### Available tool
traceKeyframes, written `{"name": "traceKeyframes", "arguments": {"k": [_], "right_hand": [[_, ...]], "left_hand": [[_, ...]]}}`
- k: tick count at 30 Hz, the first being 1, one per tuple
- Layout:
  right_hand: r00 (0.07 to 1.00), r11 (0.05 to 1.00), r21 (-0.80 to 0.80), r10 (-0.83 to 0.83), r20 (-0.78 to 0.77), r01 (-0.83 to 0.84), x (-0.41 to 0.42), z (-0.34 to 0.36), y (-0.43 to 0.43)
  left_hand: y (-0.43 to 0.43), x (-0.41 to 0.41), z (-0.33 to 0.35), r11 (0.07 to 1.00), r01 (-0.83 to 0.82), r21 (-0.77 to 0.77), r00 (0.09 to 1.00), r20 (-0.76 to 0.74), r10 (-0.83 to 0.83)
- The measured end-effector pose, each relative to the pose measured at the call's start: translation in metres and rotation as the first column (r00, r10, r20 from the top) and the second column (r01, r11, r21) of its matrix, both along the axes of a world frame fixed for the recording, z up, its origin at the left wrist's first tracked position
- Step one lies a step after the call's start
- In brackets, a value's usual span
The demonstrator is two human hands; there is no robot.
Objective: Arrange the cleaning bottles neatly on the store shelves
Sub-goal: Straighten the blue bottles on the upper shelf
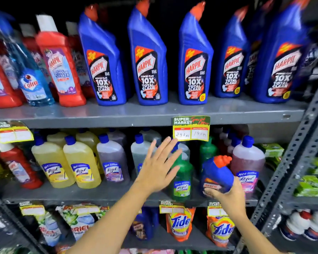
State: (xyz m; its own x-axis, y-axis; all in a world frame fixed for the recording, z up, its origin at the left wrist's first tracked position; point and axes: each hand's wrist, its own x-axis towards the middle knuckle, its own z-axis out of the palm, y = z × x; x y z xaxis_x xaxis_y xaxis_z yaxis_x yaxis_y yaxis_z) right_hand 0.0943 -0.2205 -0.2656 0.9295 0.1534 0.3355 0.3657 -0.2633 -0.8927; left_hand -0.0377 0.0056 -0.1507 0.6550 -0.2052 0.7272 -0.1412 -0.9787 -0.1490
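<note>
My right hand [226,197] grips a small blue Harpic bottle [217,173] with an orange cap, tilted, in front of the middle shelf [92,195]. My left hand [159,168] is spread open with fingers apart, in front of a green Lizol bottle [182,178] and a clear one behind it; whether it touches them is unclear. On the top shelf [145,114] stand several large blue Harpic bottles [149,57] in a row, with red Harpic bathroom cleaner bottles [61,66] and a blue Colin bottle [31,83] at the left.
Yellow Lizol bottles [81,162], a purple one [112,162] and a pink one [248,162] line the middle shelf. A price tag [191,129] hangs from the top shelf's edge. Tide pouches [180,224] and Ariel packs sit below. A grey perforated upright [290,162] borders the right.
</note>
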Motion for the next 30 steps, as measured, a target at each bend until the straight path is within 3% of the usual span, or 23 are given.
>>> {"name": "traceKeyframes", "arguments": {"k": [4,8,11,16,23,30], "right_hand": [[0.994,0.989,0.127,0.073,0.077,-0.082,-0.020,0.052,-0.025],[0.980,0.970,0.182,0.137,0.141,-0.162,-0.020,0.141,-0.040],[0.959,0.954,0.209,0.163,0.233,-0.213,-0.007,0.212,-0.047],[0.929,0.956,0.158,0.186,0.319,-0.246,0.023,0.313,-0.044],[0.967,0.973,-0.055,0.228,0.118,-0.223,0.073,0.354,-0.011],[0.979,0.972,-0.124,0.205,0.023,-0.200,0.100,0.350,0.003]], "left_hand": [[0.004,0.015,0.070,1.000,0.000,0.007,0.983,0.186,-0.002],[0.013,0.031,0.110,0.989,-0.146,-0.036,0.986,0.077,0.149],[0.016,0.036,0.110,0.964,-0.257,0.060,0.966,0.005,0.258],[0.018,0.039,0.107,0.969,-0.245,0.045,0.969,0.045,0.243],[0.018,0.039,0.107,0.970,-0.241,0.016,0.968,0.072,0.239],[0.020,0.043,0.104,0.971,-0.239,0.000,0.965,0.111,0.238]]}}
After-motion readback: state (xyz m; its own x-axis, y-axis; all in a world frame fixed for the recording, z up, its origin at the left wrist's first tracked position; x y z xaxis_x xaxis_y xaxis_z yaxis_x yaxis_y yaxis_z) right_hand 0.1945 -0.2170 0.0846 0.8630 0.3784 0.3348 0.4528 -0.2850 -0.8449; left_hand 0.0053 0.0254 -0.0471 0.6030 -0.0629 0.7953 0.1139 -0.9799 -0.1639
